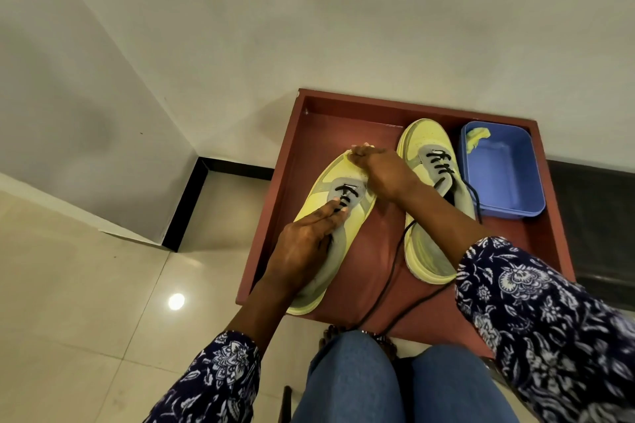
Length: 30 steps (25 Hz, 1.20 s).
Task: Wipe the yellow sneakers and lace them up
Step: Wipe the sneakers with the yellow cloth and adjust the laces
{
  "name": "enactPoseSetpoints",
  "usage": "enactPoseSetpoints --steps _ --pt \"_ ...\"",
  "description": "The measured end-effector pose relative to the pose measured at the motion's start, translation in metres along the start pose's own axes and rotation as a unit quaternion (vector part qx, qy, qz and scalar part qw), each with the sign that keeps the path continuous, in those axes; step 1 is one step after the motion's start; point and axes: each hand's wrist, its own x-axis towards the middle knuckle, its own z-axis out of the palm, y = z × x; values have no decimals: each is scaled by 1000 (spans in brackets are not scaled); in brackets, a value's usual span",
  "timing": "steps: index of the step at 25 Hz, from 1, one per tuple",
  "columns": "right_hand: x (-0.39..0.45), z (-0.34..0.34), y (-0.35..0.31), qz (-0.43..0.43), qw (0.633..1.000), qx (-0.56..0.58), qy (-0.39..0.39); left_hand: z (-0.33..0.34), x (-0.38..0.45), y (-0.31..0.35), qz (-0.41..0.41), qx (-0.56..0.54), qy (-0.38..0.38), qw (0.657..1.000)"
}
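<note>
Left hand (302, 244) pinches black lace (344, 196) on near sneaker (330, 216); right hand (385, 172) grips its toe.

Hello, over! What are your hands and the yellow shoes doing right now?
Left hand pinching the black lace on the near sneaker. Right hand gripping its toe. Other sneaker partly laced. Nothing blocking.

A red-brown tray (343, 120) sits on the pale tiled floor (86, 285), its far edge against the white wall (309, 10). Inside the tray, in its far right corner, stands a blue plastic tub (508, 175). A black skirting strip (185, 203) lies left of the tray.
</note>
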Motion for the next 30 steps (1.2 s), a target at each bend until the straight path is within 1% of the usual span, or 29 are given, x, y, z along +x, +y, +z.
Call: enactPoseSetpoints --steps 2,5,7,8,9,11,13,14,22,30 --pt "-5 5 -7 19 1000 21 12 1 0 0 -2 2 5 1000" --pt "-20 15 -19 -44 997 40 49 1 0 0 -5 -10 6 1000" --pt "-23 19 -18 -70 995 38 59 1 0 1 -3 -13 4 1000" --pt "-20 18 -15 -71 996 33 45 1 1 1 -3 -12 3 1000" --pt "-16 16 -11 -62 997 20 49 1 1 2 -4 -10 3 1000" --pt "-5 12 -1 1 999 8 44 0 2 3 -2 -8 4 1000" --pt "3 7 5 79 993 63 60 -1 1 2 6 -8 6 1000" --pt "5 7 6 98 988 91 79 -1 1 2 9 -8 6 1000" --pt "-15 16 -14 122 986 72 93 1 0 3 -7 -10 4 1000" --pt "-33 27 -27 172 967 130 133 1 -1 2 -19 -18 5 1000"
